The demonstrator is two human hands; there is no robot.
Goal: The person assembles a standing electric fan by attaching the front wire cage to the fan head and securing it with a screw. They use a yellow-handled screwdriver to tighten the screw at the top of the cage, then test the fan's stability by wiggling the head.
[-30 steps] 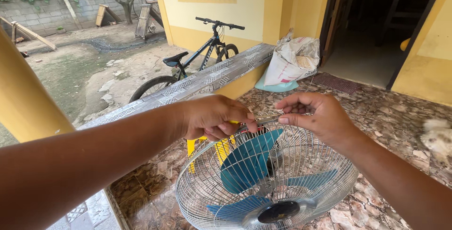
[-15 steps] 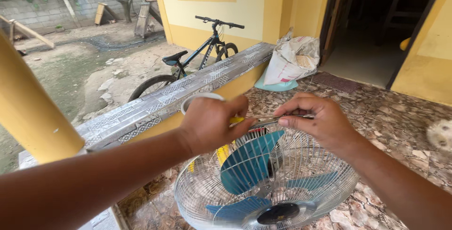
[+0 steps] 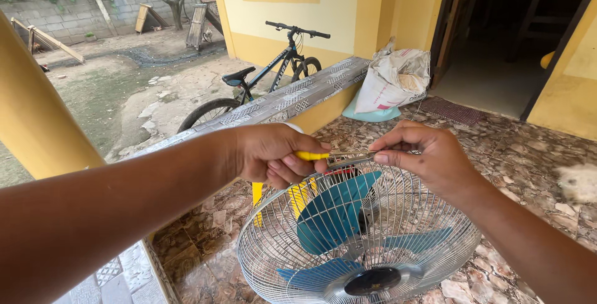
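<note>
Pliers with yellow handles [image 3: 323, 157] are gripped in the closed left hand [image 3: 270, 154] and applied at the upper rim of the round wire-grille fan with blue blades [image 3: 357, 242]. The rim is pinched by the right hand [image 3: 429, 158]. The grille is still seen fitted; removal is judged unfinished.

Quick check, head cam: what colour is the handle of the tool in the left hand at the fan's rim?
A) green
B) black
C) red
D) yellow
D: the left hand grips a tool with a yellow handle, its metal end reaching to the right hand at the top edge of the wire fan guard.
</note>
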